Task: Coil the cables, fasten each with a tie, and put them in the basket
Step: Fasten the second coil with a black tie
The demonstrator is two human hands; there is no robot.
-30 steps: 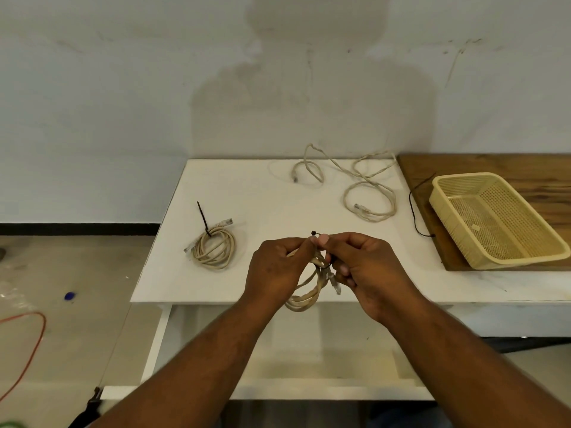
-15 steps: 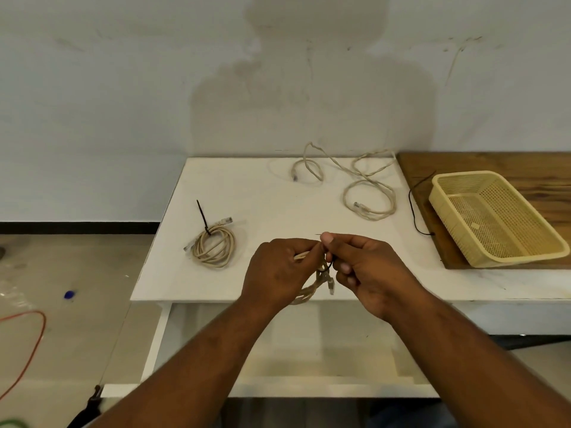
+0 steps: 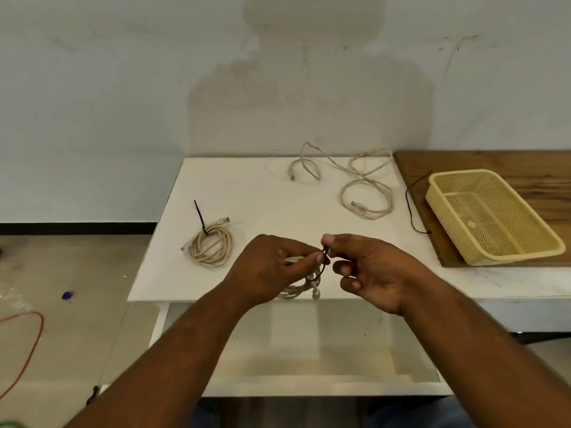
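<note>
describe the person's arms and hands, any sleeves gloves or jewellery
The left hand and right hand are bare: no gloves, and no ring, watch or wristband shows. The forearms are uncovered too, with no sleeve in view down to the lower edge of the picture. The nails that show look short and unpainted.

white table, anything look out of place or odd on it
Mildly: the loose beige cable sprawls uncoiled near the far edge, and the coiled beige cable at the left lies outside the yellow plastic basket, its black tie sticking up.
</note>
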